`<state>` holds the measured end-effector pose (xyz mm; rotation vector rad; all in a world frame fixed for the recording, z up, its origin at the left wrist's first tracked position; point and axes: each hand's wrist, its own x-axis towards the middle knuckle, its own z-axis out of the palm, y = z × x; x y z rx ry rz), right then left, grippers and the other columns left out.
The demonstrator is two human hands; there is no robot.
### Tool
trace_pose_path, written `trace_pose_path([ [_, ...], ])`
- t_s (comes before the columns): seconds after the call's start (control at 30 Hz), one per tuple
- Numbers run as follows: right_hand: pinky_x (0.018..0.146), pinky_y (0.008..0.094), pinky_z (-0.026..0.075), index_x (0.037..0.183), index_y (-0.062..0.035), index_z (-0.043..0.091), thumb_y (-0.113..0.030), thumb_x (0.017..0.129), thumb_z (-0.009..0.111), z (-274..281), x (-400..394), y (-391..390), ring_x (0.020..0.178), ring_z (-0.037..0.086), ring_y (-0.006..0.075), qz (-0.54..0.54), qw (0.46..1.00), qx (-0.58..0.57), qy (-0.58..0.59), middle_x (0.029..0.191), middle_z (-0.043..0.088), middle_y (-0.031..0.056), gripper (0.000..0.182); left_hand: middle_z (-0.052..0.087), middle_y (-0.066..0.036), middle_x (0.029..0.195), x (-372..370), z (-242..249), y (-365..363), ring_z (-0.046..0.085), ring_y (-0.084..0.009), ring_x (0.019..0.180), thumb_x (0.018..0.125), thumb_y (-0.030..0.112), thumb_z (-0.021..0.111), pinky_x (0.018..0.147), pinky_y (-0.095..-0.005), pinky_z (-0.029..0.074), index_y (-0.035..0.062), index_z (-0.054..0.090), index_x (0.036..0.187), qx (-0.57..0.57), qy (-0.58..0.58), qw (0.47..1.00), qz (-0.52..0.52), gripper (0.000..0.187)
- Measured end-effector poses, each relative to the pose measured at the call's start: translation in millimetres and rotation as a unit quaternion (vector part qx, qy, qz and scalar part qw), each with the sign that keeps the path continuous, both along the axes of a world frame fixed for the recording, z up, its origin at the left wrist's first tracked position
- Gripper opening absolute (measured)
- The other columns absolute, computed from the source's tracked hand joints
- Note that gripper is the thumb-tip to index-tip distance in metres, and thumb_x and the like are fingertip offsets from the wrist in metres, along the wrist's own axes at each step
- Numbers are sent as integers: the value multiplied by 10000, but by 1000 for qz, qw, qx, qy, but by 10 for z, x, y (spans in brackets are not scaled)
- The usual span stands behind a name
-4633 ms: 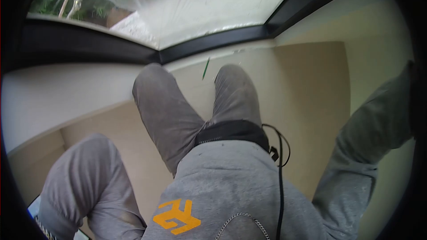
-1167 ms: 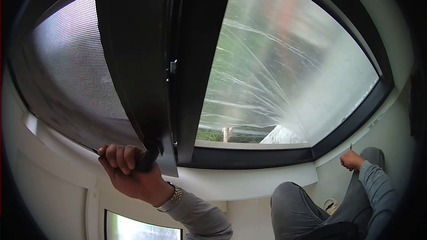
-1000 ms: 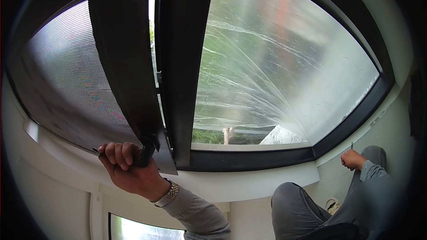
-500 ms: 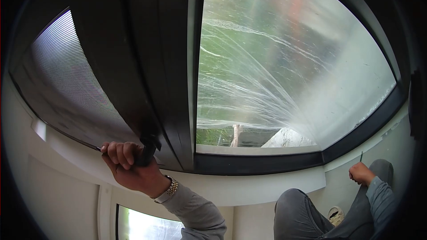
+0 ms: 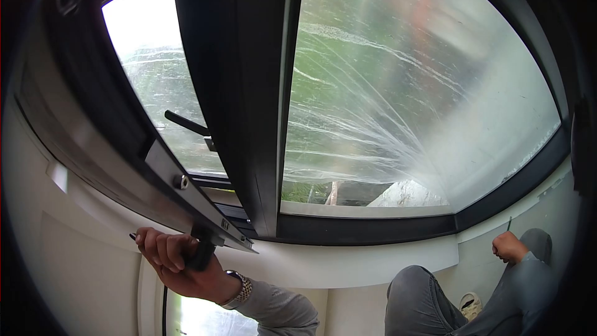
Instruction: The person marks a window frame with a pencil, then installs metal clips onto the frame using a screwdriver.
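Note:
My left hand [image 5: 193, 267], with a metal-band watch at the wrist, is wrapped round the black handle [image 5: 202, 252] of an inner window sash [image 5: 193, 202]. A thin dark tip [image 5: 132, 236] pokes out beside its fingers; what it belongs to is hidden. The sash stands swung inward, its edge with a round metal fitting [image 5: 181, 182] facing me. Behind it shows an outer glass pane [image 5: 161, 81] with another black handle [image 5: 186, 123]. On the right, my right hand [image 5: 510, 247] is closed near my knee, with a thin dark rod [image 5: 510, 224] sticking up from it.
A large pane [image 5: 373, 99] covered in wrinkled clear film fills the middle, set in a black frame [image 5: 367, 229]. Beneath runs a white sill [image 5: 373, 261]. Grey-trousered legs [image 5: 416, 298] and a light shoe [image 5: 471, 305] are at the lower right. Another bright pane [image 5: 214, 317] lies below my left arm.
My left hand has pulled the handle down and toward me. The sash has swung away from the frame, uncovering the outer pane and its handle. My right hand has barely moved.

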<state>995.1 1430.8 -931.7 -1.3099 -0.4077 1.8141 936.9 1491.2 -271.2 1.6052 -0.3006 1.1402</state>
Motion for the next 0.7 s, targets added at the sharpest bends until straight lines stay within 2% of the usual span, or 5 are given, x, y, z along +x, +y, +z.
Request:
trace_pose_path([
  [0.3,424,368,434,696,0,666,-153,874,530,-69,10,0,455,534,201,-4,1000,29,-3,571,573,101,271,374,-3,673,114,60,333,294,-94,479,1120,193,386,445,-255,319,39,504,1017,-9,38,999,13,220],
  [0.37,417,376,441,684,-2,652,-163,873,526,-263,-73,7,440,536,208,34,985,129,-106,566,567,107,278,408,-6,681,120,48,313,315,-96,485,1103,160,397,446,-256,320,44,500,1020,-15,44,999,7,176],
  [0.43,404,378,430,667,-2,634,-174,867,521,-186,-63,-24,427,526,212,-13,998,61,-33,557,556,107,288,421,-6,678,128,57,290,326,-96,488,1093,143,399,448,-252,322,48,498,1014,-19,53,998,20,158],
  [0.5,394,383,419,651,-2,616,-184,865,512,-221,-87,-25,418,517,213,1,996,69,-55,539,538,102,299,434,-6,675,106,76,284,337,-96,492,1082,126,401,449,-249,323,52,496,1009,-17,58,998,31,141],
  [0.7,373,350,322,605,-20,563,-170,868,494,-124,-61,-46,398,436,178,-35,999,-10,29,505,479,69,311,440,-4,659,95,126,315,353,-95,498,1071,112,387,476,-241,343,80,483,961,-13,74,997,13,149],
])
